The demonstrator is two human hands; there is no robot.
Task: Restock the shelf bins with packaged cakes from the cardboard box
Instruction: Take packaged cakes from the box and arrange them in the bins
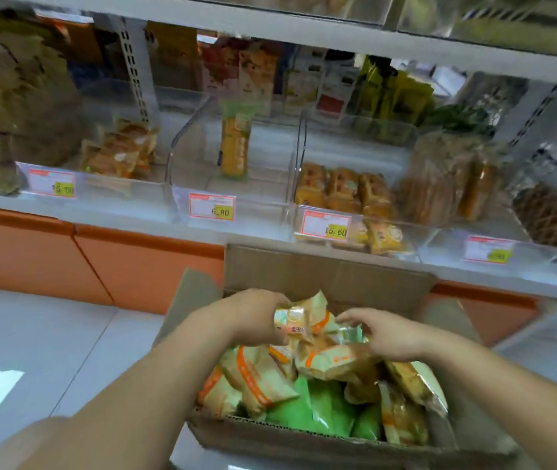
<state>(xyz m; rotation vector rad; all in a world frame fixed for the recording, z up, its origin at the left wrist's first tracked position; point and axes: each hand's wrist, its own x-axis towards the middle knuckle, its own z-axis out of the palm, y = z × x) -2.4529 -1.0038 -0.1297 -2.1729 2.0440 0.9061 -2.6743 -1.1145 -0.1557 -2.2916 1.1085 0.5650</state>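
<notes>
Several pale, seemingly orange-banded cake packets (260, 378) fill the cardboard box (304, 273).

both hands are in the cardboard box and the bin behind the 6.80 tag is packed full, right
Not full: the head view shows that bin holding one upright packet. The left hand and right hand are in the cardboard box.

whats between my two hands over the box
In the head view, only packaged cakes: the left hand grips a lifted packet, and the right hand touches others in the cardboard box.
</notes>
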